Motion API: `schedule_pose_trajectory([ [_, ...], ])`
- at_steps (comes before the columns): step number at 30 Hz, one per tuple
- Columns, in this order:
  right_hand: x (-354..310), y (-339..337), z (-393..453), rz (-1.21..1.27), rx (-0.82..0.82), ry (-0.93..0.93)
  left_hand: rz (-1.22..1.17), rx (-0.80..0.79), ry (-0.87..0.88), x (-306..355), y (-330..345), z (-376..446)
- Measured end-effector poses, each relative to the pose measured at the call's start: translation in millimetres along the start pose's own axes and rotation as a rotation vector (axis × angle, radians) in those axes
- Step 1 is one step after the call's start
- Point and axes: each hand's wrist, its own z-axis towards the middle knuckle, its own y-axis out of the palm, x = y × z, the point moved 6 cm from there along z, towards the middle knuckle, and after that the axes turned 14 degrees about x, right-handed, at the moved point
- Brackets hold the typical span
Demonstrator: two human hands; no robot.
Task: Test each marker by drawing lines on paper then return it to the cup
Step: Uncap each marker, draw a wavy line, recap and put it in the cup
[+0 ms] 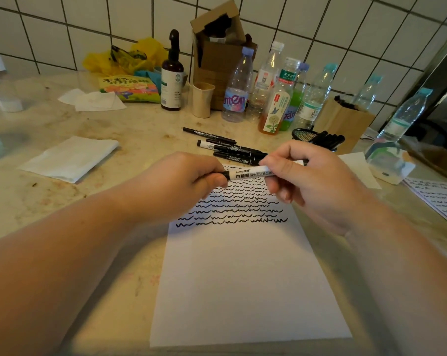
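Both forearms bare, reaching in from near edge of worktop, converging toward middle. Left hand (189, 181) knuckles up, fingers curled, thumb and forefinger pinching black cap end of marker (248, 173). Right hand (307, 181) just beside it, back of hand turned right, fingers curled round white barrel, thumb lying along top. Hands level with each other, close but not touching, marker held horizontal between them. Wrists roughly straight, both raised off surface.

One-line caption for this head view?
Both hands, left and right, grip a whiteboard marker over paper lined with squiggles.
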Motion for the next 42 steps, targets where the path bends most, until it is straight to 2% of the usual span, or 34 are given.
schedule_pose_trajectory([
  [3, 1, -13, 6, -0.032, 0.049, 0.025, 0.037, -0.039, -0.016, -3, 3, 2],
  [9, -13, -83, 21, -0.034, 0.627, -0.05, 0.104, 0.0, -0.05, -11, 1, 1],
  [11, -11, -99, 26, -0.204, 0.728, -0.056, 0.12, -0.003, -0.025, -10, 2, 1],
  [13, -9, -108, 30, -0.431, 0.759, -0.032, 0.129, -0.013, -0.007, -10, 3, 1],
  [19, -10, -103, 49, -0.65, 0.656, -0.059, 0.136, -0.024, -0.013, -12, 3, 2],
  [26, -10, -97, 78, -0.664, 0.638, -0.018, 0.136, -0.03, -0.02, -13, 3, 2],
  [30, -24, -89, 71, -0.594, 0.74, -0.199, 0.157, -0.054, 0.0, -12, 5, 1],
  [32, -32, -74, 63, -0.587, 0.723, -0.312, 0.186, -0.071, 0.008, -12, 6, 0],
  [35, -29, -36, 67, -0.672, 0.521, -0.391, 0.223, -0.089, -0.005, -13, 8, 0],
  [39, 8, 14, 91, -0.959, 0.173, -0.284, 0.232, -0.078, -0.014, -15, 6, 2],
  [42, 31, 36, 103, -1.065, 0.056, -0.242, 0.229, -0.072, -0.018, -13, 4, 3],
])
